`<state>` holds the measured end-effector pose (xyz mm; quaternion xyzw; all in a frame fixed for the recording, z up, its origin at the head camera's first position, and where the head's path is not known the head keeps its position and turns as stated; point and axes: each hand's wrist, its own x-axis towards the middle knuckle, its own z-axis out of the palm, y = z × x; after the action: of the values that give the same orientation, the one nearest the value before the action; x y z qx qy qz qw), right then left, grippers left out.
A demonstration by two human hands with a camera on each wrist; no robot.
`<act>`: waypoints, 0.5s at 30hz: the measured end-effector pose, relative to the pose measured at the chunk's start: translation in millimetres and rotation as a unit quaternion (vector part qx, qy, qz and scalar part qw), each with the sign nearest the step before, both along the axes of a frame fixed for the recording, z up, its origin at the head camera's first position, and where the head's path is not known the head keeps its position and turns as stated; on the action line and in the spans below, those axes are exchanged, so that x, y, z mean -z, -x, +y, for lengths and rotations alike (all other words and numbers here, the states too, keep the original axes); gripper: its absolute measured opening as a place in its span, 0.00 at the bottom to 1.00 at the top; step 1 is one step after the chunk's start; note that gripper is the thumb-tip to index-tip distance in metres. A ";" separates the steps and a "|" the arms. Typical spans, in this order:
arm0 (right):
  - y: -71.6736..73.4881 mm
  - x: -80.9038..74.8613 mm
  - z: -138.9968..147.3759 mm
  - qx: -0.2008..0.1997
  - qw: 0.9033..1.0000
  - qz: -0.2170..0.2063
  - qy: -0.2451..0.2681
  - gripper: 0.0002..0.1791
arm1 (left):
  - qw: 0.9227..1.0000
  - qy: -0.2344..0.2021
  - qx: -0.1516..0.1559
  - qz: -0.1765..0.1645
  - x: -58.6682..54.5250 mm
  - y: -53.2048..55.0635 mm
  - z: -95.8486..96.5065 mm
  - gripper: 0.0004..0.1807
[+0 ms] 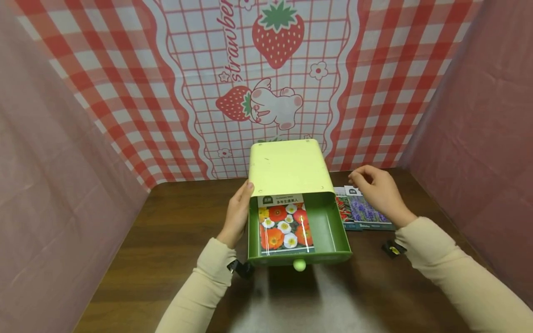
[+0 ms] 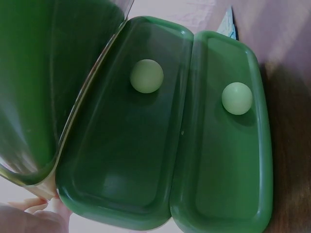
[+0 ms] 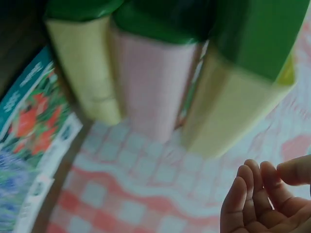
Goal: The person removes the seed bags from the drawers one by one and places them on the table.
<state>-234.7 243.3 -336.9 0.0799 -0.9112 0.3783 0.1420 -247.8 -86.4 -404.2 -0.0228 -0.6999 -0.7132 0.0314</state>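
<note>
A small drawer cabinet with a pale yellow top [image 1: 289,166] stands on the table, its top green drawer [image 1: 327,226] pulled out. Inside the drawer, toward its left side, lies a packet [image 1: 285,226] printed with orange and white flowers. My left hand [image 1: 236,213] rests against the cabinet's left side, thumb near the front edge; its other fingers are mostly hidden. In the air right of the cabinet is my right hand [image 1: 381,192], fingers loosely bent and holding nothing. Beneath it lie a purple-flower packet [image 1: 368,212] and a red-flower packet [image 1: 343,209], overlapping.
Below the pulled-out drawer, the left wrist view has two pushed-in green drawers with round knobs [image 2: 146,76]. A pink tier [image 3: 150,82] sits between yellow ones. Behind stands a strawberry-print cloth [image 1: 266,46]; pink curtains [image 1: 458,115] hang at both sides of the wooden table [image 1: 166,231].
</note>
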 end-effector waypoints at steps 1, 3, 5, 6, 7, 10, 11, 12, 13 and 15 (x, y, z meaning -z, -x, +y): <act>-3.6 -2.7 -5.7 -0.011 1.000 0.010 -0.009 0.19 | 1.000 -0.001 0.001 0.001 0.2 0.0 -0.1 0.37; -10.5 -7.2 -17.5 -0.034 0.999 0.032 -0.024 0.16 | 1.000 -0.002 0.002 0.003 0.3 -0.1 -0.2 0.37; -17.0 -9.7 -28.6 -0.058 0.996 0.058 -0.041 0.12 | 1.000 -0.006 0.003 0.003 0.5 -0.2 -0.4 0.37; -19.9 -10.5 -34.2 -0.070 0.993 0.074 -0.051 0.10 | 1.000 -0.007 0.003 0.004 0.6 -0.3 -0.5 0.37; -22.7 -10.9 -39.6 -0.083 0.990 0.090 -0.062 0.08 | 1.000 -0.008 0.004 0.004 0.5 -0.4 -0.6 0.37; -30.2 -10.2 -55.3 -0.126 0.979 0.130 -0.099 0.03 | 1.000 -0.008 0.005 0.003 0.3 -0.6 -0.7 0.37; -32.0 -9.4 -60.2 -0.140 0.974 0.137 -0.113 0.03 | 1.000 -0.008 0.007 0.003 0.1 -0.8 -0.8 0.37; -33.7 -8.8 -64.9 -0.154 0.970 0.141 -0.127 0.03 | 1.000 -0.007 0.008 0.004 -0.2 -0.9 -0.8 0.37; -34.7 -7.6 -69.1 -0.168 0.965 0.141 -0.143 0.03 | 1.000 -0.008 0.009 0.004 -0.4 -1.0 -0.7 0.37; -36.2 -5.0 -76.3 -0.190 0.957 0.130 -0.177 0.06 | 1.000 -0.007 0.010 0.005 -0.8 -1.0 -0.7 0.38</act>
<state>-198.4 166.9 -331.9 0.3244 -0.9051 0.2173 0.1685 -246.8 -87.1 -403.5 -0.0334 -0.6943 -0.7183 0.0277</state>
